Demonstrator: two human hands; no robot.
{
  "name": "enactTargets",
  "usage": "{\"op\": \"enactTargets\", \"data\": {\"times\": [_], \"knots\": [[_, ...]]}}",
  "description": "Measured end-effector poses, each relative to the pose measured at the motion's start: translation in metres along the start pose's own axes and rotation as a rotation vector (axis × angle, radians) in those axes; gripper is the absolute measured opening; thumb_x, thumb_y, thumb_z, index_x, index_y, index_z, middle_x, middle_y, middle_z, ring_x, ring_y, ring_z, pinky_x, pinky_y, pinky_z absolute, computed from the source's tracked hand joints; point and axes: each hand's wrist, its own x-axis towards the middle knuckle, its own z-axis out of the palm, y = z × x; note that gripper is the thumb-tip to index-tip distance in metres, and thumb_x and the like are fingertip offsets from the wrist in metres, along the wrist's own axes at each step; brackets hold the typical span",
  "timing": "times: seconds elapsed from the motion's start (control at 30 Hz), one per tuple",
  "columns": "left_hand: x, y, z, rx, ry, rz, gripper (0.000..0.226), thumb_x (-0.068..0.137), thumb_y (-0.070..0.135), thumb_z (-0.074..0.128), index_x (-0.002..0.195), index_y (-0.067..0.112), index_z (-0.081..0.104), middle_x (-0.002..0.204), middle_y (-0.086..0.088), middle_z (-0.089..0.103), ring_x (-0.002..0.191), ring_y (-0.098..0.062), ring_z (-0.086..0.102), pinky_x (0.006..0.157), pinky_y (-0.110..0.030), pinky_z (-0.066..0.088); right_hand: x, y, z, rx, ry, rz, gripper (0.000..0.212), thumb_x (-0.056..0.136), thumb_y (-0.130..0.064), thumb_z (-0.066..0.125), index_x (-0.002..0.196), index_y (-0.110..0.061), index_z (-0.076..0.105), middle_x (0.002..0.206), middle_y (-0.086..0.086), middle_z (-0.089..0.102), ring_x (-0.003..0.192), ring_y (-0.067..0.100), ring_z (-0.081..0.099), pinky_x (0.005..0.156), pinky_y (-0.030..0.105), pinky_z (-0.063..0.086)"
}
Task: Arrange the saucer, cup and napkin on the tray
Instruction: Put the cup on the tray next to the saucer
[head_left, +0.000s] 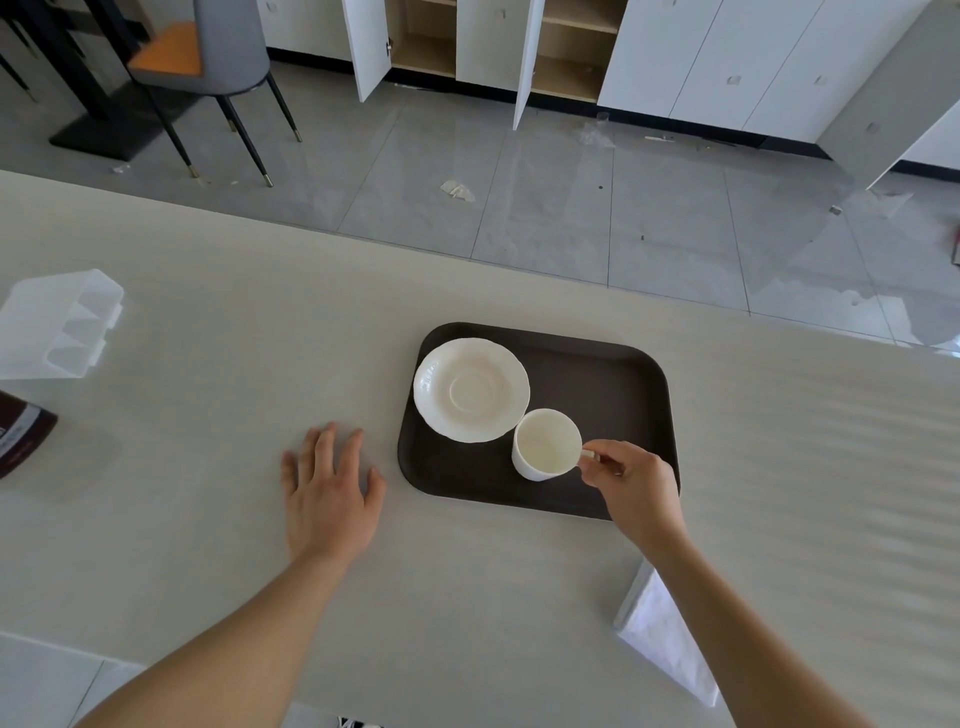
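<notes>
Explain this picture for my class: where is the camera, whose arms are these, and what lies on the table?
No machine here: a camera worn on a person's head looks down at their own bare arms. The left hand rests flat on the pale table. The right hand pinches the handle of a white ceramic cup, over a dark brown plastic tray. A white scalloped saucer lies on the tray. A folded white napkin waits on the table, beneath the right forearm.

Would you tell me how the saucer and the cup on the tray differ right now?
The saucer is wide, shallow and scallop-edged; the cup is narrower, deeper and smooth-rimmed. The saucer lies untouched, while the right hand pinches the cup's handle. The saucer sits at the far left of the tray, the cup nearer. Both are white, empty and upright.
</notes>
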Motion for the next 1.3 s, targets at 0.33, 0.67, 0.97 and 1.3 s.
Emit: {"op": "enactTargets", "data": {"times": [0.33,0.67,0.97,1.3], "knots": [[0.0,0.001,-0.001,-0.001,-0.002,-0.003,0.057,0.088,0.038,0.039,0.139,0.016,0.05,0.149,-0.015,0.042,0.143,-0.036,0.032,0.12,-0.057,0.018,-0.001,-0.004,0.0,-0.031,-0.012,-0.043,0.013,0.09,-0.02,0.073,0.102,-0.02,0.075,0.087,-0.005,0.071,0.076,0.013,0.066,0.068,0.028,0.058],[-0.001,0.003,-0.003,-0.014,-0.012,-0.006,0.057,0.089,0.037,0.04,0.141,0.016,0.049,0.151,-0.016,0.04,0.145,-0.035,0.029,0.121,-0.056,0.015,-0.009,-0.006,-0.01,-0.012,-0.002,0.011,0.033,0.09,-0.021,0.073,0.122,-0.017,0.066,0.101,-0.004,0.071,0.088,0.01,0.066,0.075,0.018,0.048],[-0.001,0.001,-0.002,-0.019,-0.002,-0.003,0.056,0.09,0.037,0.041,0.141,0.015,0.048,0.151,-0.016,0.039,0.146,-0.035,0.028,0.12,-0.056,0.015,-0.043,0.018,-0.045,-0.061,0.058,0.069,0.019,0.089,-0.019,0.071,0.108,-0.023,0.071,0.097,-0.012,0.07,0.084,-0.006,0.063,0.072,0.014,0.048],[0.0,-0.001,0.003,-0.026,0.006,-0.009,0.052,0.092,0.032,0.052,0.141,0.016,0.047,0.152,-0.015,0.037,0.147,-0.034,0.025,0.121,-0.057,0.014,-0.087,0.061,-0.074,-0.586,-0.228,0.214,0.071,0.079,-0.057,0.07,0.141,-0.03,0.047,0.135,-0.01,0.054,0.122,0.016,0.049,0.084,0.031,0.05]]}}
